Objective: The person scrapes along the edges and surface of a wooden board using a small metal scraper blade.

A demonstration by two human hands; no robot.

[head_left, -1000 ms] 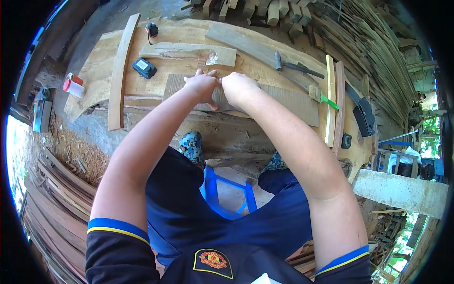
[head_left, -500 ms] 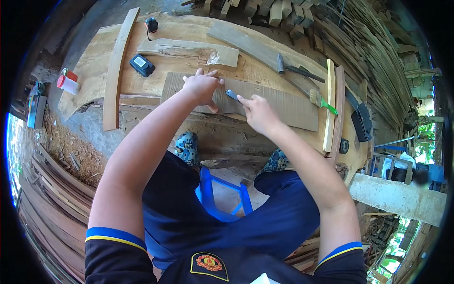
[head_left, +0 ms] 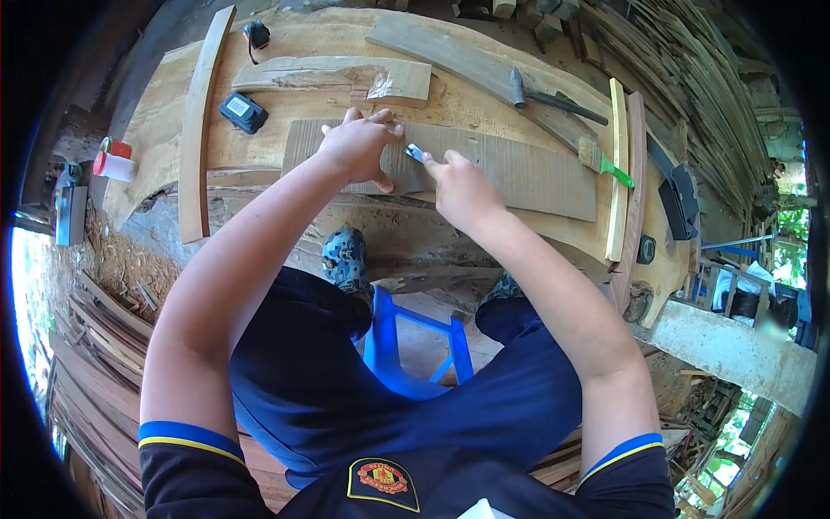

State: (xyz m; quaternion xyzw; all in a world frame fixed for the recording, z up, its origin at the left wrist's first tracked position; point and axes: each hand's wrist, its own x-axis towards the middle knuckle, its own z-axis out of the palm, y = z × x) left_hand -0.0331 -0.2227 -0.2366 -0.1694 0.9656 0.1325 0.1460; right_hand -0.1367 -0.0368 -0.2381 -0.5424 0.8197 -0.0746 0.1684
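Small metal-tipped tool (head_left: 415, 153), frame centre: gripped in right hand's (head_left: 467, 189) curled fingers, tip protruding up-left. Grained board (head_left: 527, 173) beneath. Hands were together a second ago; now apart, tool exposed. Right forearm angles up-left; left hand (head_left: 357, 149) splayed over board, upper centre.

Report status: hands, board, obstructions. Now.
Left hand spread over the board; right hand gripping a small metal-tipped tool. Board lying on the wooden slab. Hammer and brush off to the right, clear of both hands.
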